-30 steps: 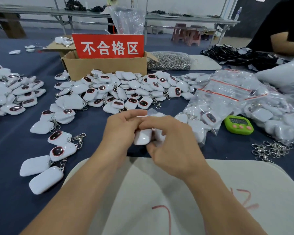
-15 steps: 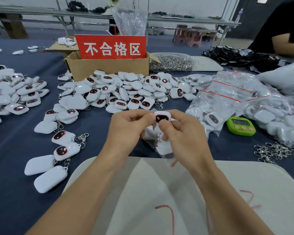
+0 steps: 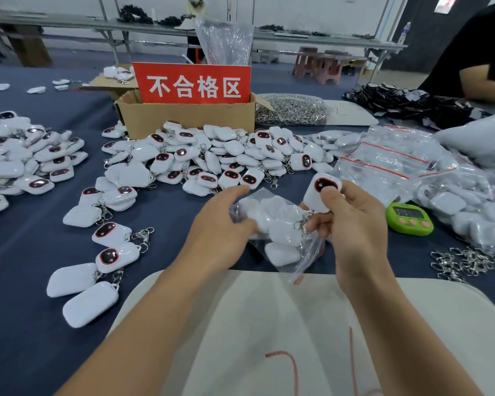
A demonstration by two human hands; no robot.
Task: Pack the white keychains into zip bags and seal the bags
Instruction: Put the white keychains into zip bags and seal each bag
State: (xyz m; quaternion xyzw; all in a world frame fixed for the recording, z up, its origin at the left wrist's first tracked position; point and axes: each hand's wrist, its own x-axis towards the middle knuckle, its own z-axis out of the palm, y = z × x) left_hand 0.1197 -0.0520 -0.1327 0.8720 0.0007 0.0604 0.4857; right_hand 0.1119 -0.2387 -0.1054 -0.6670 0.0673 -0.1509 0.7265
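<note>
Head camera looks down on two bare forearms over a dark blue cloth-covered table (image 3: 26,295). The left hand (image 3: 223,221) grips a clear plastic zip bag (image 3: 280,221) by its left side, thumb and fingers curled round the film. The bag is held above the table between the two hands, with several white keychains packed inside it. The right hand (image 3: 355,224) pinches a white rounded plastic keychain (image 3: 316,201) just above the bag's right edge. Its thumb presses on the dark, red-rimmed face, and the fingers are curled behind. The keychain's silver metal clasp (image 3: 303,223) dangles against the bag. Whether the lower right fingers also grip the bag cannot be told.

Beyond the hands lies a big heap of loose white keychains (image 3: 212,155), in front of a brown cardboard box (image 3: 189,118) bearing a red sign (image 3: 192,84). To the right lie filled clear bags with red strips (image 3: 397,161), a green digital timer (image 3: 409,218) and a scatter of loose silver clasps (image 3: 466,261). A cream sheet (image 3: 240,324) lies under the forearms.
</note>
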